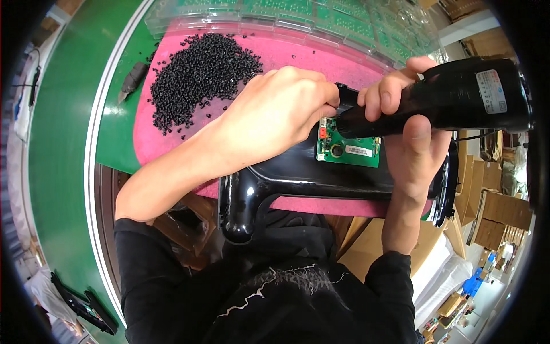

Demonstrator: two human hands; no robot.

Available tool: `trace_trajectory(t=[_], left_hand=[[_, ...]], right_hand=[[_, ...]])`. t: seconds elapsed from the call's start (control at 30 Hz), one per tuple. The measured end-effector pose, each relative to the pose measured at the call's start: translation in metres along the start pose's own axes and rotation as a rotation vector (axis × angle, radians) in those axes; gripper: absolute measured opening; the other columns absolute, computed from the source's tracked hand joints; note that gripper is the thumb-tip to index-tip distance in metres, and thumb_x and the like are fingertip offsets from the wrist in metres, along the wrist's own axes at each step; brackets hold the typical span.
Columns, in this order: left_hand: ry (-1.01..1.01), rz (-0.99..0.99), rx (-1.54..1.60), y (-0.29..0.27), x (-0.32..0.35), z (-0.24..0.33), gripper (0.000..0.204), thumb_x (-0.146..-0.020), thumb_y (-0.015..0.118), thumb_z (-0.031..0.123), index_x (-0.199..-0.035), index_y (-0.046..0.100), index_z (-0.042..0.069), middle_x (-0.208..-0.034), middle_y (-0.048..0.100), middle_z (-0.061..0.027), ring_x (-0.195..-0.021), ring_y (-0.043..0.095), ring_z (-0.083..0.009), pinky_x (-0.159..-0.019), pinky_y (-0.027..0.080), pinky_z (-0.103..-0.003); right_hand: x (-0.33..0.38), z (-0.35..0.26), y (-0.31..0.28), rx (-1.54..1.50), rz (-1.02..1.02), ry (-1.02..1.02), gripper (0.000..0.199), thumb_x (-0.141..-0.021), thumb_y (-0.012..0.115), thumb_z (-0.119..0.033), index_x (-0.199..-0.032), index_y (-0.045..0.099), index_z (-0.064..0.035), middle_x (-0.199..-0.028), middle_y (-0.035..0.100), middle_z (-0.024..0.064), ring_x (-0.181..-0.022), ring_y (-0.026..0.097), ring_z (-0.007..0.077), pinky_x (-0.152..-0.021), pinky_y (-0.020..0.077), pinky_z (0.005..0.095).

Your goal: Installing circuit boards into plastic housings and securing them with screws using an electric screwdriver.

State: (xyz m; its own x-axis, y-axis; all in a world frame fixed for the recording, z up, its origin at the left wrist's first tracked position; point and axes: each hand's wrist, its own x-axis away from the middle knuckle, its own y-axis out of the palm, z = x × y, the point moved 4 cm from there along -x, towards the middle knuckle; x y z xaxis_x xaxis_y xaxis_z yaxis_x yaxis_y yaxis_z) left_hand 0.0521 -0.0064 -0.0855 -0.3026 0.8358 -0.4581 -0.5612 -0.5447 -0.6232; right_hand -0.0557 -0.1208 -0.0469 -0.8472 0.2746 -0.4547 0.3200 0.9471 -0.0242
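Observation:
A glossy black plastic housing [303,182] lies in front of me, and a green circuit board [349,150] with an orange-red connector sits on it. My right hand [409,109] is wrapped round a black electric screwdriver [447,94] with a pale label, its narrower end slanting down left over the board. The driver covers part of the board and its bit is hidden. Just left of that end, my left hand [281,112] is closed, thumb and fingertips together near the board's upper left corner. Whatever those fingertips hold, if anything, does not show.
A large heap of small black screws [200,74] covers the pink mat [152,140] at the left. Behind it stand clear plastic trays [292,28] of green boards. A dark grey scrap [133,81] lies on the green table [60,143]. Cardboard boxes [495,212] stand right.

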Motion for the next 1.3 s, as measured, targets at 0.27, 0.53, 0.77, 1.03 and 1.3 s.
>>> trace_trajectory(t=[0.27,0.53,0.77,1.03,1.3], left_hand=[[-0.059,-0.194,0.039,0.002,-0.001,-0.008,0.015,-0.079,0.072,0.008,-0.089,0.067,-0.002,-0.081,0.067,-0.0162,-0.076,0.067,-0.0339,-0.067,0.052,-0.04],[0.025,-0.183,0.155,0.007,0.0,-0.007,0.013,-0.083,0.071,0.01,-0.088,0.068,-0.002,-0.081,0.067,-0.0144,-0.075,0.067,-0.0325,-0.068,0.052,-0.037],[-0.001,-0.172,0.207,0.004,-0.004,0.002,0.012,-0.082,0.072,0.008,-0.088,0.065,-0.001,-0.081,0.066,-0.0112,-0.073,0.066,-0.0293,-0.063,0.052,-0.034],[0.122,-0.129,0.022,0.004,-0.005,0.008,0.02,-0.075,0.078,0.01,-0.087,0.064,0.001,-0.081,0.064,-0.0102,-0.073,0.065,-0.0269,-0.062,0.052,-0.035],[0.254,-0.06,-0.241,0.001,-0.002,0.011,0.014,-0.075,0.073,0.003,-0.084,0.062,0.001,-0.08,0.063,-0.0089,-0.072,0.065,-0.0277,-0.06,0.052,-0.036]], right_hand=[[0.004,0.005,-0.003,-0.006,-0.017,-0.033,0.075,-0.09,0.067,-0.046,-0.142,0.034,-0.0032,-0.09,0.05,0.0036,-0.078,0.051,0.0179,-0.083,0.0431,0.0412],[0.007,-0.006,-0.024,-0.446,-0.07,-0.278,0.073,-0.09,0.067,-0.048,-0.142,0.033,-0.0097,-0.096,0.046,-0.0025,-0.088,0.045,0.0141,-0.092,0.0351,0.0426],[0.014,-0.016,-0.031,-0.522,0.048,-0.279,0.067,-0.093,0.064,-0.044,-0.141,0.034,-0.0086,-0.099,0.046,-0.003,-0.09,0.045,0.0146,-0.093,0.0344,0.0434],[0.019,-0.017,-0.023,-0.39,0.087,-0.199,0.067,-0.095,0.059,-0.047,-0.144,0.032,-0.0096,-0.102,0.046,-0.0022,-0.092,0.045,0.0154,-0.095,0.0344,0.0464],[0.016,-0.017,-0.016,-0.056,0.12,-0.009,0.08,-0.09,0.063,-0.055,-0.146,0.03,-0.008,-0.088,0.047,-0.001,-0.072,0.049,0.013,-0.077,0.0458,0.0366]])
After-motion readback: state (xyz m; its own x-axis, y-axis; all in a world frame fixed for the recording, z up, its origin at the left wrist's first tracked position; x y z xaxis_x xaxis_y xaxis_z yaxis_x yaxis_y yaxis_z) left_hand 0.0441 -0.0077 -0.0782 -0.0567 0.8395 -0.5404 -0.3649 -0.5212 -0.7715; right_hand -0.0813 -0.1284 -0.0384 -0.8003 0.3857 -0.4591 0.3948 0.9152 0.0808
